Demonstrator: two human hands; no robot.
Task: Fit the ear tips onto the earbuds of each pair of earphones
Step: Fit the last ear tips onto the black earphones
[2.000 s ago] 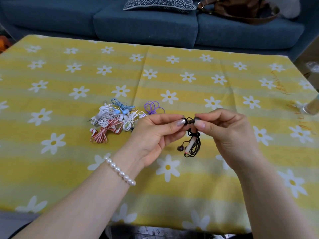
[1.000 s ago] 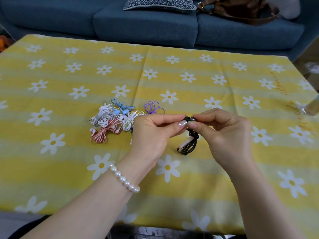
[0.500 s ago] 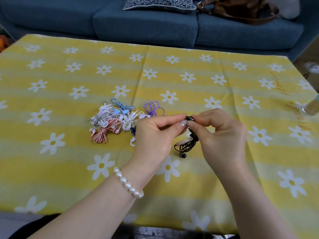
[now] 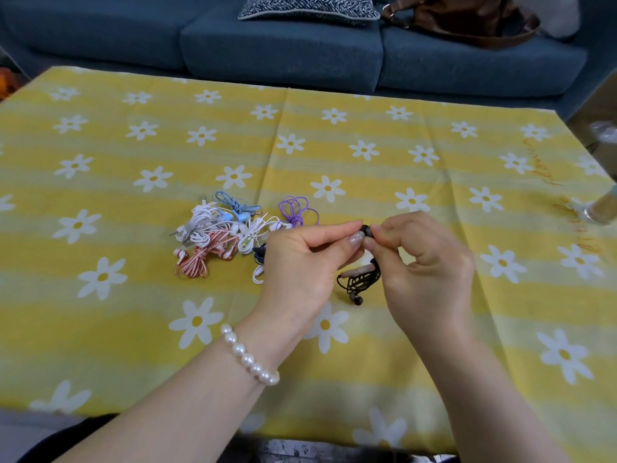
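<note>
Both hands meet above the surface (image 4: 434, 168), fingertips nearly touching. Left hand (image 4: 300, 262): thumb and forefinger pressed together on what I take to be a small ear tip, too hidden by the fingers to confirm. Right hand (image 4: 424, 262): thumb and forefinger pinch the black earbud (image 4: 366, 230), the other fingers curled in. Bundled black cable (image 4: 362, 279) hangs below the right hand, with a pale inline piece at its top; the second earbud (image 4: 356, 299) dangles at the bottom, just above or touching the cloth, cannot tell which.

Remaining earphones (image 4: 233, 235) lie in a loose pile on the surface to the left of the hands: white, blue, purple and red-striped pairs, cables coiled. Pearl bracelet (image 4: 248, 357) on left wrist.

Handling, judged:
- Earbud is light, rigid and small; best held by the housing close behind the nozzle so it cannot twist.
- Ear tip is probably soft and springy; grip at the rim, push and roll over the nozzle lip. It may slip out of the pinch or pop off.
- Cable is limp; its hanging weight tugs slightly on the bud.

Step in hand: seating a tip on the first black bud; the pile looks not yet dealt with.
</note>
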